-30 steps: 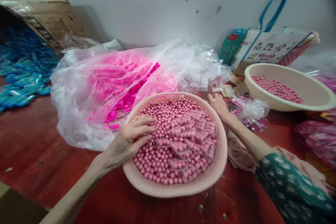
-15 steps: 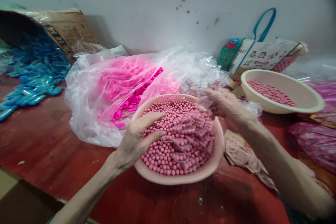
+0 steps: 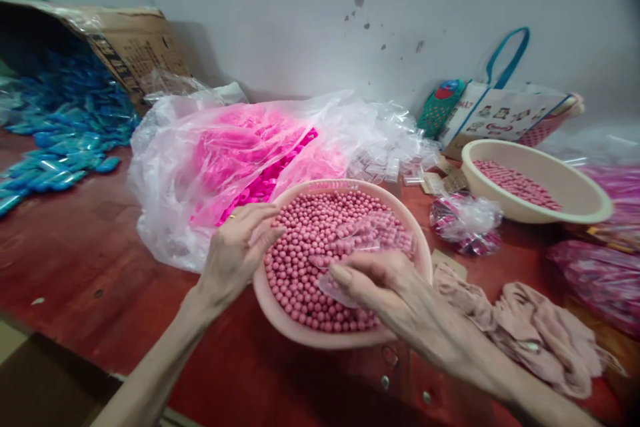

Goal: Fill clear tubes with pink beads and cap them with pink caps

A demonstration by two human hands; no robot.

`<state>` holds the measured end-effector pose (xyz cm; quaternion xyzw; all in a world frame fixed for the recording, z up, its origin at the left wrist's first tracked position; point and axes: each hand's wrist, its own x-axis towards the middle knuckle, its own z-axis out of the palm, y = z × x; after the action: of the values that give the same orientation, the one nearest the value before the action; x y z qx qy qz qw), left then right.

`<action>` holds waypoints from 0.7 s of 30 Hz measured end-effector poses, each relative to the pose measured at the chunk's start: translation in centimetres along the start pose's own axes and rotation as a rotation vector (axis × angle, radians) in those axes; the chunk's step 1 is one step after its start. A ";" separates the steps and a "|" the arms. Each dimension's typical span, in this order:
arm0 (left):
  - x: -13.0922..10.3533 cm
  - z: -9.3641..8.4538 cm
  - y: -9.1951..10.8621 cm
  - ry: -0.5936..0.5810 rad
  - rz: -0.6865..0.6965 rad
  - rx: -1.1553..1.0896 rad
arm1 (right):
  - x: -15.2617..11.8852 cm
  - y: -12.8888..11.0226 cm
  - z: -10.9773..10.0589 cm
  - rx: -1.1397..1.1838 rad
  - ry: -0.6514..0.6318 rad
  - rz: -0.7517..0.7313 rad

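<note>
A pale pink bowl [image 3: 270,320] full of round pink beads [image 3: 310,280] stands on the red table before me. On the beads' right side lie several small clear plastic bags [image 3: 367,233], with pink beads showing in or through them. My right hand [image 3: 390,287] is over the bowl's front right, thumb and fingers closed on a small clear bag [image 3: 336,290] low against the beads. Its fingertips are partly hidden. At the left rim is my left hand [image 3: 240,243], fingers loosely bent, thumb a little apart, nothing visible in it.
Behind the bowl lies a large clear bag of bright pink pieces [image 3: 235,147]. Blue pieces [image 3: 75,140] spill from a cardboard box [image 3: 140,47] at left. To the right are a cream basin [image 3: 575,203], a bundled clear bag [image 3: 465,220], a crumpled cloth [image 3: 545,340] and a tote bag [image 3: 505,113].
My right hand has come from the bowl's far right edge down over its front, with the clear plastic. My left hand has drawn back leftward from above the beads to the rim.
</note>
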<state>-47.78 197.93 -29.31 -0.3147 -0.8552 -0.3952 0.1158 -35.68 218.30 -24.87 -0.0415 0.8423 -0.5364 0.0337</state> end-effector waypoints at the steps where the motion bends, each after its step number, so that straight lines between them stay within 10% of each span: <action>1: 0.2 0.1 -0.7 0.007 -0.074 0.007 | -1.0 0.0 0.7 0.026 0.017 0.005; 9: 1.4 1.8 -1.5 0.142 -0.238 0.106 | -7.5 4.1 7.7 0.262 0.499 0.064; 21: 3.7 0.9 -4.0 -0.163 -0.405 -0.108 | -5.9 6.9 9.7 0.429 0.644 -0.272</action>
<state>-53.15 198.33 -30.62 -0.1731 -0.8851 -0.4288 -0.0526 -29.09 213.04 -35.15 0.0256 0.6658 -0.6849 -0.2949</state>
